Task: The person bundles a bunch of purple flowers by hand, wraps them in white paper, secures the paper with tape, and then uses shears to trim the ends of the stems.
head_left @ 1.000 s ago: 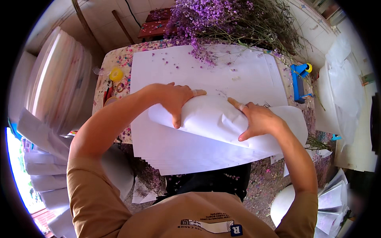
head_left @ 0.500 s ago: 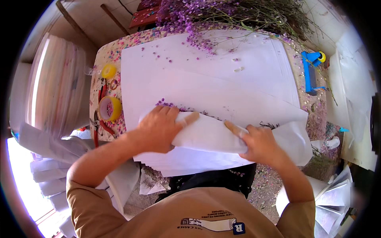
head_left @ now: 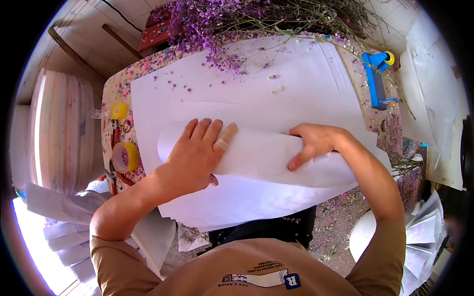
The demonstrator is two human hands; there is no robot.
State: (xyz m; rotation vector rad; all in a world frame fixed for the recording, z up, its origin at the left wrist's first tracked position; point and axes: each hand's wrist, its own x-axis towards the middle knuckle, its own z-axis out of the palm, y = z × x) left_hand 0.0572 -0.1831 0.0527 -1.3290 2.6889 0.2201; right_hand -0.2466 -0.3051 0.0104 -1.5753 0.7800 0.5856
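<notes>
Pressing flat, left hand point(head_left: 197, 155) lies palm-down on paper roll point(head_left: 261, 155) at mid-table. Right hand point(head_left: 316, 145) grasps the roll's upper edge, fingers curled over. Roll rests on white sheets point(head_left: 247, 93). Purple flowers point(head_left: 232, 24) beyond; tape point(head_left: 124, 157) left.

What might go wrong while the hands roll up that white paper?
The rolled white paper may crease where the right hand pinches it. If the left hand, resting flat on top, lifts, the roll may spring open. Loose purple petals scattered on the flat sheets might get rolled inside.
</notes>
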